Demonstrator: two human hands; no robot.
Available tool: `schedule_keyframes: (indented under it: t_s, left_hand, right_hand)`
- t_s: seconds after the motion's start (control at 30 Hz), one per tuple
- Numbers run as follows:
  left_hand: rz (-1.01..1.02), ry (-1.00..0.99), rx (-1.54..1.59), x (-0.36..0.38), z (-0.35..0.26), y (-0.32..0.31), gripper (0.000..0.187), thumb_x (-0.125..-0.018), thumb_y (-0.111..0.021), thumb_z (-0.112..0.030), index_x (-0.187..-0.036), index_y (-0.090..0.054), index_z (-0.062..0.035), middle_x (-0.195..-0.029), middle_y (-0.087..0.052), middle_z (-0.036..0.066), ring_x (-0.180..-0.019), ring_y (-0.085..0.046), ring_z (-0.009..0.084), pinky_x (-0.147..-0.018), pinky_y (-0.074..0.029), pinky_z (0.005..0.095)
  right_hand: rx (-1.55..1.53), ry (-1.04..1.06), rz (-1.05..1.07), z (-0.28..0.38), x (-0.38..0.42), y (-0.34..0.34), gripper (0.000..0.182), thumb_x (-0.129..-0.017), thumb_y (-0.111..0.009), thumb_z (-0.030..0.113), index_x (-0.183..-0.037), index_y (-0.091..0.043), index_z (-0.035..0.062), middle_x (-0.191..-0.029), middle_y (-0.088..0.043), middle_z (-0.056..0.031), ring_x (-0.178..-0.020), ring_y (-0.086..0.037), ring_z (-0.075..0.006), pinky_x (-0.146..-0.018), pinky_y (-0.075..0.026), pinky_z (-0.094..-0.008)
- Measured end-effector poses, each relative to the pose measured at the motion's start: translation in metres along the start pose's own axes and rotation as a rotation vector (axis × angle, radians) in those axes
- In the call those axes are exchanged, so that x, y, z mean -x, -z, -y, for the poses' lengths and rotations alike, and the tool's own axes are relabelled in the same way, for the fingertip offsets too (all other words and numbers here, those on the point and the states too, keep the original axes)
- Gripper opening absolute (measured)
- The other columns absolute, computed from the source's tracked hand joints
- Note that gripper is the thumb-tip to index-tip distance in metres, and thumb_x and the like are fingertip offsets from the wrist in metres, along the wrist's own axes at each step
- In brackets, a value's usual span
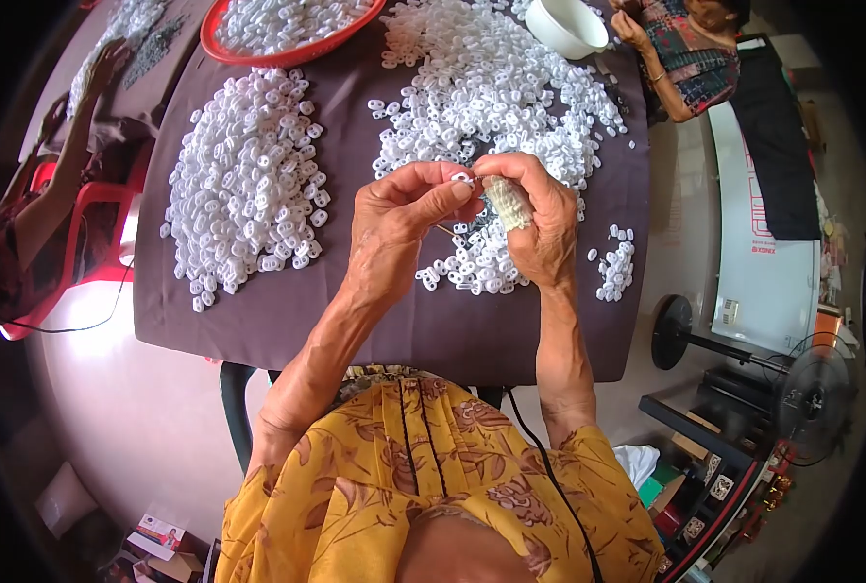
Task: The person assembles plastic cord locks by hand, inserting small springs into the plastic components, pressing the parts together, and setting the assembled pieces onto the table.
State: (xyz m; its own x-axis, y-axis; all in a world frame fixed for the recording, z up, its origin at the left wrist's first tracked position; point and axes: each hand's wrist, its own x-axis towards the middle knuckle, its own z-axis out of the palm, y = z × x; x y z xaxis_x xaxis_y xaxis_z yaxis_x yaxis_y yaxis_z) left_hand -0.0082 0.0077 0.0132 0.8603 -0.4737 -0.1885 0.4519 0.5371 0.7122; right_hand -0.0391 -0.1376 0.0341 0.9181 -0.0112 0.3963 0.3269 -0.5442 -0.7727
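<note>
- L hand (399, 209): thumb + finger pinch one white bit (463, 179), up over the table (452, 335). Bit is small, hard-looking, w/ round ends + dark holes.
- R hand (540, 219): fingers curled, tips right by the bit; can't tell if it grips anything. A bumpy, pale wrap (509, 202) is on it.
- Table has a smooth, dull, dark brown cloth.
- L pile (248, 185): lots of the same white bits, long heap.
- Mid pile (481, 107): bigger, spread out, reaches under the hands.
- Small pile (615, 264): a few bits, R side, near table edge.
- Red tray (258, 60): round, shiny, plastic-looking, full of bits.
- White bowl (559, 42): round, smooth, by the mid pile.
</note>
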Motion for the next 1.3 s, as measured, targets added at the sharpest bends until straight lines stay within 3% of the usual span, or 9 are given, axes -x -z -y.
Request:
schedule_keyframes:
  t_s: [0.23,0.53,0.87,0.97,1.07,1.17,1.3]
  left_hand:
    - [-0.002,-0.028,-0.006,0.001,0.001,0.001,0.014,-0.078,-0.065,-0.008,-0.088,-0.062,0.0018,-0.080,-0.064,0.007,-0.071,-0.059,0.0127,-0.068,-0.047,0.0245]
    - [-0.030,-0.071,-0.066,0.004,0.001,0.000,0.016,-0.078,-0.064,-0.005,-0.090,-0.062,0.0035,-0.079,-0.064,0.008,-0.072,-0.061,0.0135,-0.067,-0.048,0.0241]
    - [-0.068,-0.085,-0.130,0.007,0.000,-0.001,0.015,-0.077,-0.064,-0.005,-0.089,-0.062,0.0042,-0.079,-0.064,0.009,-0.070,-0.062,0.0146,-0.066,-0.050,0.0239]
    - [-0.081,-0.096,-0.137,0.007,0.001,0.002,0.015,-0.077,-0.065,-0.005,-0.089,-0.062,0.0045,-0.079,-0.064,0.010,-0.069,-0.062,0.0149,-0.066,-0.050,0.0241]
    - [-0.079,-0.072,-0.096,0.001,0.006,0.007,0.015,-0.077,-0.065,-0.005,-0.088,-0.062,0.0051,-0.078,-0.064,0.010,-0.069,-0.062,0.0148,-0.065,-0.050,0.0245]
    - [-0.083,-0.054,-0.052,-0.003,0.005,0.010,0.015,-0.078,-0.064,-0.005,-0.089,-0.060,0.0047,-0.080,-0.063,0.011,-0.069,-0.061,0.0160,-0.066,-0.049,0.0256]
    - [-0.072,-0.067,-0.025,-0.007,0.001,0.018,0.015,-0.079,-0.062,-0.006,-0.090,-0.058,0.0033,-0.084,-0.063,0.012,-0.072,-0.061,0.0182,-0.069,-0.049,0.0285]
  right_hand:
    - [0.039,0.007,0.027,0.002,0.001,0.000,0.032,-0.063,-0.040,-0.006,-0.090,-0.056,0.0016,-0.085,-0.061,-0.0082,-0.077,-0.060,-0.0162,-0.071,-0.046,-0.0253]
    - [0.158,0.126,0.024,0.006,0.000,0.000,0.030,-0.065,-0.045,-0.007,-0.091,-0.055,0.0039,-0.084,-0.060,-0.0095,-0.073,-0.062,-0.0243,-0.066,-0.048,-0.0290]
    - [0.279,0.235,0.072,0.011,-0.005,0.005,0.031,-0.063,-0.052,-0.011,-0.090,-0.054,0.0041,-0.080,-0.059,-0.0096,-0.071,-0.061,-0.0266,-0.060,-0.048,-0.0321]
    - [0.297,0.235,0.137,0.012,-0.007,0.005,0.036,-0.056,-0.057,-0.012,-0.089,-0.053,0.0013,-0.079,-0.059,-0.0109,-0.074,-0.058,-0.0294,-0.065,-0.048,-0.0367]
    - [0.302,0.265,0.154,0.003,-0.011,0.003,0.028,-0.066,-0.053,-0.010,-0.090,-0.056,0.0037,-0.078,-0.060,-0.0103,-0.072,-0.062,-0.0263,-0.060,-0.048,-0.0310]
    - [0.061,-0.044,0.193,0.001,-0.013,0.002,0.020,-0.074,-0.053,-0.005,-0.092,-0.059,0.0016,-0.077,-0.064,-0.0072,-0.072,-0.062,-0.0158,-0.064,-0.048,-0.0259]
    - [-0.109,-0.166,0.095,-0.006,-0.013,-0.004,0.021,-0.079,-0.051,0.000,-0.098,-0.060,0.0014,-0.079,-0.064,-0.0056,-0.073,-0.061,-0.0122,-0.069,-0.047,-0.0233]
